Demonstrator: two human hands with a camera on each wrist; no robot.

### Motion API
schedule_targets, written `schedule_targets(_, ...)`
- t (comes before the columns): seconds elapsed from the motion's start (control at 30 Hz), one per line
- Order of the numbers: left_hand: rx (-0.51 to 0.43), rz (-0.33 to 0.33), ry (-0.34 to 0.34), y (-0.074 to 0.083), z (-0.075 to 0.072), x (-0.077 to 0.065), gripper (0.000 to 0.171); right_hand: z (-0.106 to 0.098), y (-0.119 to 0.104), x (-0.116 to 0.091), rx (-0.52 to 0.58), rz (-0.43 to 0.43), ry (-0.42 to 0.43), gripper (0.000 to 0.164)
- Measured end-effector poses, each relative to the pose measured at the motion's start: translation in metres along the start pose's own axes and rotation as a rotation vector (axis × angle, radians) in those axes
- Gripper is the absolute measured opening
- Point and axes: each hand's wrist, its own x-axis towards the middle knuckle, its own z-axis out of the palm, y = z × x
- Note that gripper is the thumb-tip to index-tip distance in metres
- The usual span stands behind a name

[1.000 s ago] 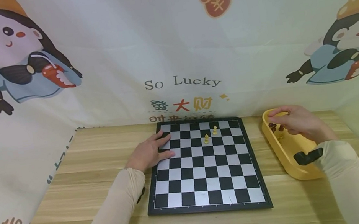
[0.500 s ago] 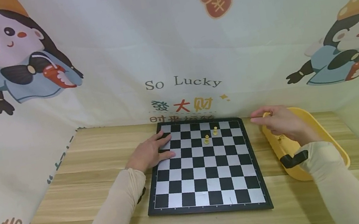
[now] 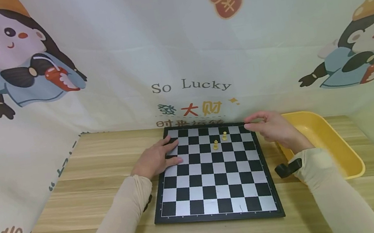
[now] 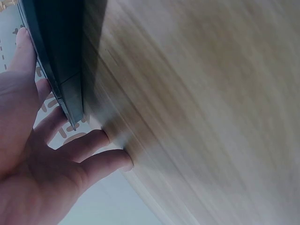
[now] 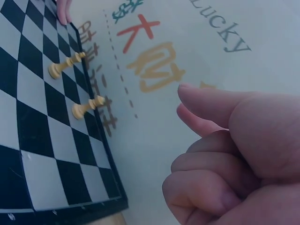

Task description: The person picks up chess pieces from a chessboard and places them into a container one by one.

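Note:
A black-and-white chessboard (image 3: 203,178) lies flat on the wooden table. My left hand (image 3: 153,157) rests at its far left edge, fingers spread, with two fingertips on the squares. In the left wrist view, other fingers (image 4: 112,161) of that hand reach down to the table beside the board's side. Two pale yellow chess pieces, a nearer one (image 3: 215,145) and a farther one (image 3: 224,135), stand upright near the board's far side. My right hand (image 3: 274,129) hovers by the far right corner, thumb and forefinger extended close together, other fingers curled. Whether it holds anything is hidden.
Right of the board sits a yellow tray (image 3: 350,156), partly covered by my right forearm. A printed cloth (image 3: 112,75) hangs behind the table (image 3: 74,189), close to the board's far edge.
My right hand has moved left from over the yellow tray to the board's far right corner. The left hand and both standing chess pieces have stayed in place.

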Motion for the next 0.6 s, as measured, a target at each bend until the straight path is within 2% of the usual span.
schedule_targets(0.2,-0.011,-0.006,0.002,0.000,0.000,-0.002,0.076,0.013,0.001,0.008,0.036,0.001,0.012,0.046)
schedule_targets(0.47,-0.013,-0.014,0.003,0.001,-0.001,-0.004,0.076,0.031,0.006,0.021,0.210,0.014,0.025,0.046)
schedule_targets(0.6,-0.014,-0.007,0.007,0.001,-0.001,-0.005,0.076,0.039,0.010,0.027,0.219,0.040,0.063,0.045)
